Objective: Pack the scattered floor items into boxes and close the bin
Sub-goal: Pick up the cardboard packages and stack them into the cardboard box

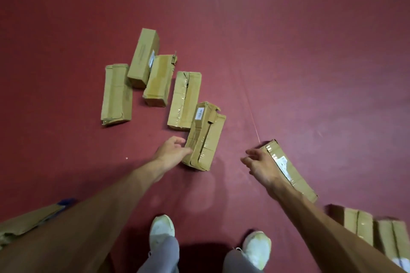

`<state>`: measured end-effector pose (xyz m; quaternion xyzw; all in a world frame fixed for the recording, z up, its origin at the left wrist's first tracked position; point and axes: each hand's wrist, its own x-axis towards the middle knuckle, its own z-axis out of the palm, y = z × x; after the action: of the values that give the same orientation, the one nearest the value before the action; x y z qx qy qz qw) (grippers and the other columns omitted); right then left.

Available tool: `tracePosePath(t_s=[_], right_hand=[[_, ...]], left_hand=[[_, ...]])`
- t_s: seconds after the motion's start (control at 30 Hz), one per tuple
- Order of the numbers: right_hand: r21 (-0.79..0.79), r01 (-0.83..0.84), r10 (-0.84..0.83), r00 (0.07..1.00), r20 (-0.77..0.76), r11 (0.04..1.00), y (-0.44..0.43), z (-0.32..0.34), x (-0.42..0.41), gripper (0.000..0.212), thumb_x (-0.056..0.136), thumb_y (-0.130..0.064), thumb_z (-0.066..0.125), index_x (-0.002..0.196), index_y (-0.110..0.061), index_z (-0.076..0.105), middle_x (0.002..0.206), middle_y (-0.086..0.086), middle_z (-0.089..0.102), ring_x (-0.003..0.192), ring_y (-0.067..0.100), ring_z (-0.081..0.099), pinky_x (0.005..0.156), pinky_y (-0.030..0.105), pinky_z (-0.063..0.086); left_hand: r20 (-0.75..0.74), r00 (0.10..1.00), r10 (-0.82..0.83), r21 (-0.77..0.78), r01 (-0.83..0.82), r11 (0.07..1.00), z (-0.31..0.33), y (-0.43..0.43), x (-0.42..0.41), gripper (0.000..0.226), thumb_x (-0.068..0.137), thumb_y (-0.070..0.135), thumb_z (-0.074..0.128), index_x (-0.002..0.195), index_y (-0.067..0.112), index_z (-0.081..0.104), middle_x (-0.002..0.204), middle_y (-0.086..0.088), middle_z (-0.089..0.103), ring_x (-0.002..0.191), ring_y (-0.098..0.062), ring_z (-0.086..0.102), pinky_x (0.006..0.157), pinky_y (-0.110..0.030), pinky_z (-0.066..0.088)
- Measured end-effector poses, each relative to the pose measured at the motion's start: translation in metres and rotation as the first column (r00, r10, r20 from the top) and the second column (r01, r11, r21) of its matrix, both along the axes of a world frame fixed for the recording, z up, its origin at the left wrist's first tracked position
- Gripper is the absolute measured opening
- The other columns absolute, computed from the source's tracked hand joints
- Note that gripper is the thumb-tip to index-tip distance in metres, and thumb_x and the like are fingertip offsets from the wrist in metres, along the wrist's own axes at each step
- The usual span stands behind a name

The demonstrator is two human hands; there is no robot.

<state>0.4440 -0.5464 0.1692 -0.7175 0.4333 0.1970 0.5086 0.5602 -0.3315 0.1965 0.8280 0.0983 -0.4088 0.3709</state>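
Note:
Several long cardboard boxes lie scattered on the red floor. My left hand point(172, 150) reaches to the left side of a crumpled box with a barcode label point(205, 137); its fingers are loosely curved and touch the box's edge. My right hand point(260, 165) hovers with spread fingers over the near-left end of a taped box with a white label point(288, 170). Beyond lie a taped box point(185, 99), a box with a torn end point(158, 81), a smooth box point(144, 57) and a flattened box point(116, 94).
Two more cardboard boxes point(375, 232) lie at the lower right. Flattened cardboard with a blue bit point(28, 221) sits at the lower left. My feet in white shoes point(162, 228) stand at the bottom. A thin seam line point(250, 104) runs across the red floor.

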Motion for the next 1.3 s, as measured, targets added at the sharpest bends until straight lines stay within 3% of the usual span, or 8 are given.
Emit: tracePosePath(t_s=[0.13,0.37,0.53,0.73,0.83,0.97,1.2,1.3], right_hand=[[-0.147,-0.049,0.046,0.999,-0.022,0.988,-0.018,-0.092,-0.015,0.053,0.084,-0.025,0.067,0.133,-0.013,0.050,0.123,0.006,0.059,0.105,0.018,0.056,0.085,0.024,0.036],[-0.428,-0.162,0.114,0.984,-0.135,0.889,-0.088,-0.247,-0.041,0.086,0.075,-0.028,0.075,0.146,-0.013,0.028,0.140,0.021,0.038,0.130,0.037,0.036,0.107,0.039,0.033],[-0.613,-0.319,0.171,0.942,-0.288,0.723,-0.135,-0.286,-0.046,0.115,0.063,-0.050,0.080,0.151,-0.020,0.011,0.147,0.015,0.027,0.137,0.033,0.025,0.111,0.048,0.028],[-0.514,-0.457,0.156,0.837,-0.524,0.726,-0.168,-0.298,-0.058,0.143,0.052,-0.061,0.083,0.151,-0.028,-0.015,0.158,0.018,0.007,0.147,0.040,0.001,0.115,0.060,0.014],[-0.472,-0.480,0.165,0.809,-0.564,0.740,-0.171,-0.311,-0.075,0.128,0.057,-0.043,0.084,0.149,-0.032,-0.004,0.144,0.014,0.031,0.137,0.038,0.031,0.107,0.057,0.035],[-0.531,-0.441,0.198,0.869,-0.453,0.723,-0.176,-0.308,-0.076,0.089,0.061,-0.034,0.075,0.138,-0.029,0.030,0.124,0.009,0.048,0.118,0.032,0.051,0.094,0.043,0.048],[-0.376,-0.052,0.059,0.998,0.007,0.925,-0.162,-0.300,-0.022,0.087,0.065,-0.061,0.074,0.131,-0.015,0.040,0.122,0.006,0.061,0.103,0.024,0.060,0.081,0.031,0.047],[-0.313,0.045,-0.029,0.998,0.054,0.949,-0.143,-0.312,0.005,0.089,0.066,-0.069,0.069,0.129,-0.012,0.042,0.125,0.010,0.059,0.111,0.029,0.059,0.093,0.041,0.049]], left_hand=[[0.037,0.991,-0.129,0.094,0.125,0.988,-0.099,-0.015,0.003,0.053,0.080,0.028,0.067,0.130,0.019,0.052,0.134,-0.004,0.051,0.113,-0.019,0.053,0.092,-0.025,0.037],[0.054,0.994,-0.096,0.268,0.078,0.960,-0.259,-0.048,0.031,0.107,0.070,0.047,0.075,0.150,0.016,0.011,0.153,-0.013,0.027,0.139,-0.033,0.029,0.111,-0.046,0.029],[0.072,0.997,-0.016,0.092,0.009,0.996,-0.292,-0.086,0.046,0.042,0.066,0.018,0.075,0.103,0.001,0.066,0.095,-0.011,0.071,0.082,-0.024,0.065,0.064,-0.025,0.047],[0.164,0.947,-0.276,0.201,0.241,0.949,-0.300,-0.171,0.041,0.093,0.073,0.043,0.072,0.143,0.001,0.029,0.145,-0.018,0.040,0.128,-0.035,0.045,0.103,-0.041,0.042],[0.216,0.919,-0.329,0.224,0.281,0.933,-0.310,-0.207,0.035,0.105,0.068,0.044,0.077,0.144,0.001,0.020,0.145,-0.020,0.034,0.130,-0.036,0.042,0.105,-0.039,0.038],[0.276,0.864,-0.420,0.265,0.352,0.898,-0.316,-0.224,0.022,0.100,0.064,0.033,0.084,0.139,0.003,0.026,0.141,-0.021,0.033,0.129,-0.037,0.040,0.107,-0.041,0.038],[0.151,0.931,-0.332,0.043,0.329,0.943,-0.323,-0.180,0.035,0.060,0.062,0.022,0.084,0.111,0.010,0.052,0.113,-0.002,0.061,0.104,-0.023,0.060,0.090,-0.035,0.049],[0.087,0.941,-0.326,-0.030,0.329,0.944,-0.324,-0.159,0.051,0.028,0.069,0.002,0.073,0.096,0.006,0.069,0.094,-0.007,0.072,0.081,-0.022,0.067,0.074,-0.032,0.055]])
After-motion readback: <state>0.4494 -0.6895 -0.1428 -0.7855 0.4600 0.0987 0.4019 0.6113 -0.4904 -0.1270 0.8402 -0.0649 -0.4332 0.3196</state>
